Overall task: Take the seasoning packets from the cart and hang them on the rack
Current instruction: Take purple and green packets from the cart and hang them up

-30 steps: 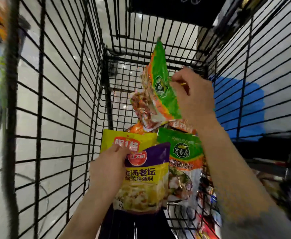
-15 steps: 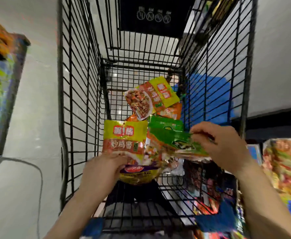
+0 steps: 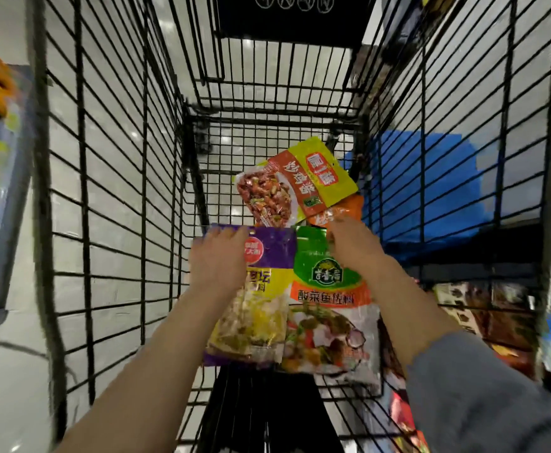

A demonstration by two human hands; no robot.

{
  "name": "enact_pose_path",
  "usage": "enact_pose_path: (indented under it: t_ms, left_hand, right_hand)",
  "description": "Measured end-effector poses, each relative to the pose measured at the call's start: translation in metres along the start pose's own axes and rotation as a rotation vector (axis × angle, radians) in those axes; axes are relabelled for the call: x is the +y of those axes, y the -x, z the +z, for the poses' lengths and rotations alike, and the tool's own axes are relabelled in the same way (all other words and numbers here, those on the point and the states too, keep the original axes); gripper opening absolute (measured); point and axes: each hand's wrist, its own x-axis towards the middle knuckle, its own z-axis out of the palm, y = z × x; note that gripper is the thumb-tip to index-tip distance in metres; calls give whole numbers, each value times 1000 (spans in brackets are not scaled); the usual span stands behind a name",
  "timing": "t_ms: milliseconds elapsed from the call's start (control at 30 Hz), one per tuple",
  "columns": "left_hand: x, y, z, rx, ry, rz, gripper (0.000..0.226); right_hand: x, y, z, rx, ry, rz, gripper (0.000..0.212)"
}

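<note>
Both hands are gathering packets inside the wire cart: the left hand grips the purple packet, the right hand pinches the green packet. Next, lifting them out toward the rack, probably.

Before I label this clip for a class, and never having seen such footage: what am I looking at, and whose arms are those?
One camera sits on a person's head, looking down into a black wire shopping cart. The arms are the wearer's own. The left hand has its grip on a purple and yellow packet; the right hand grips a green and orange packet. Farther in lies a yellow and orange packet.
</note>
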Motion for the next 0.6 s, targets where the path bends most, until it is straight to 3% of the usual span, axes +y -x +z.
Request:
enact_pose_path:
  t_ms: [100,200,367,500,600]
  left_hand:
    - [-1,-25,20,2,176,39,43]
    - [-4,-48,36,-39,292,81,48]
    - [-10,-75,49,-270,108,168,52]
    - [-11,-79,54,-187,7,190,46]
    - [-14,-81,57,-220,-90,184,42]
  right_hand:
    - [7,-14,7,-107,-61,25,26]
    - [15,-17,11,-21,-62,-1,18]
    - [18,-17,13,37,-104,6,16]
    - [11,-14,11,43,-94,20,13]
    - [2,2,4,61,-114,22,13]
